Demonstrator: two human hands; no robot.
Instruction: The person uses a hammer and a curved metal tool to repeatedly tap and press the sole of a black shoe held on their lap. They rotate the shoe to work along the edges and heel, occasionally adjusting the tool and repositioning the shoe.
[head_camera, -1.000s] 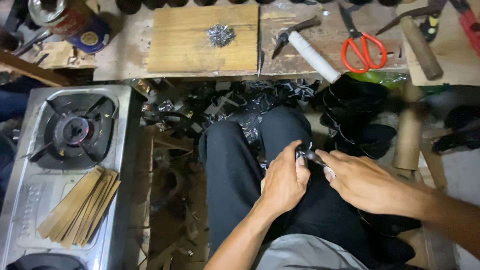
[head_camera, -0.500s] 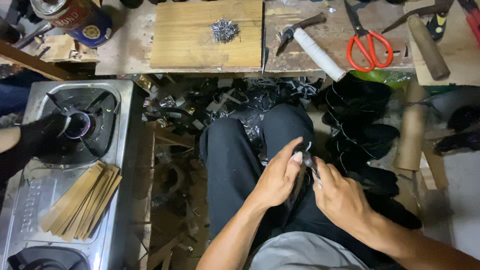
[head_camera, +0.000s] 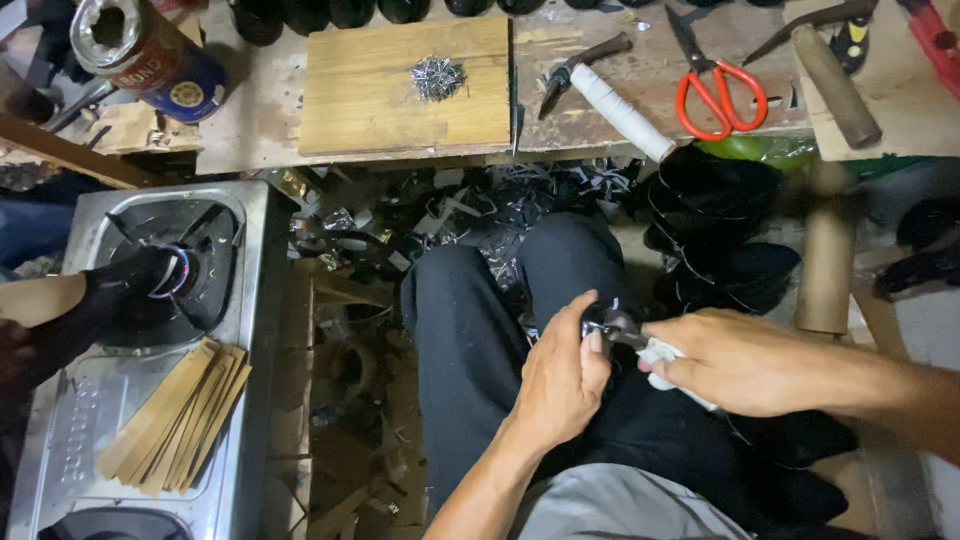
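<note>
Your left hand (head_camera: 560, 385) wraps a small dark shiny piece (head_camera: 603, 322), thumb pressed on it, lower centre of frame over your lap; your right hand (head_camera: 735, 360) pinches a white cloth (head_camera: 662, 352) just right of it, touching; both hands equally near.

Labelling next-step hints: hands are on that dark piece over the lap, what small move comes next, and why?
Probably a short wipe. The left hand pinches the small dark piece over the lap, and the right hand presses a white cloth against it, so the cloth looks set to rub along the piece.
</note>
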